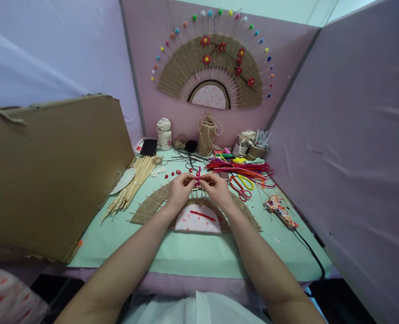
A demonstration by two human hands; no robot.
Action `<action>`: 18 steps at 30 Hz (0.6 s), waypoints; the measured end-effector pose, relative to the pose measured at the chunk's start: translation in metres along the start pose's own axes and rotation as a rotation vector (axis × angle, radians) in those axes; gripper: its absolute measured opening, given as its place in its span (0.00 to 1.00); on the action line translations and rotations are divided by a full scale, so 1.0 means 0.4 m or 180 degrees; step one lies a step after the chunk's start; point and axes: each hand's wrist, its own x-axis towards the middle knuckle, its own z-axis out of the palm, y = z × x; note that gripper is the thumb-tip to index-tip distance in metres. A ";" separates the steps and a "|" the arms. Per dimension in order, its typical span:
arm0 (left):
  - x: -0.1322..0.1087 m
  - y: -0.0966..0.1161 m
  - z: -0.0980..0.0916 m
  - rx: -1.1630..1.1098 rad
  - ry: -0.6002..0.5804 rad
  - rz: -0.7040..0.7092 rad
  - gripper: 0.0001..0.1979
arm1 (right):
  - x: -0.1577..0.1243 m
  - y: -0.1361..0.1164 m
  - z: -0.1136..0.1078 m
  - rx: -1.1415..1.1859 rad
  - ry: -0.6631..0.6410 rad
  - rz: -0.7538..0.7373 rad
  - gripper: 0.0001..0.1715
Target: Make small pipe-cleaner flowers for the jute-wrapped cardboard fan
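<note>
Left hand [178,191] and right hand [217,189], fingers [188,179] pinched on a pink pipe cleaner [198,176] just above the woven fan [148,208] on the bench [192,256]: weave apparently finished, flower trim seemingly barely begun.

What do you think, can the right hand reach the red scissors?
Probably yes. The red scissors lie on the table just beside the right hand, with nothing between them. But that hand and the left hand are pinching a small pink piece, so it is busy.
</note>
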 end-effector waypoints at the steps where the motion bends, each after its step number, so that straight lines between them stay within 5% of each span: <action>1: -0.003 0.000 0.003 0.0053 -0.0020 0.0062 0.05 | -0.002 0.004 -0.001 -0.0053 0.0006 -0.0017 0.11; 18: -0.011 -0.013 0.018 -0.0015 -0.0236 -0.0003 0.05 | -0.014 0.014 -0.008 -0.0834 0.0064 -0.0615 0.09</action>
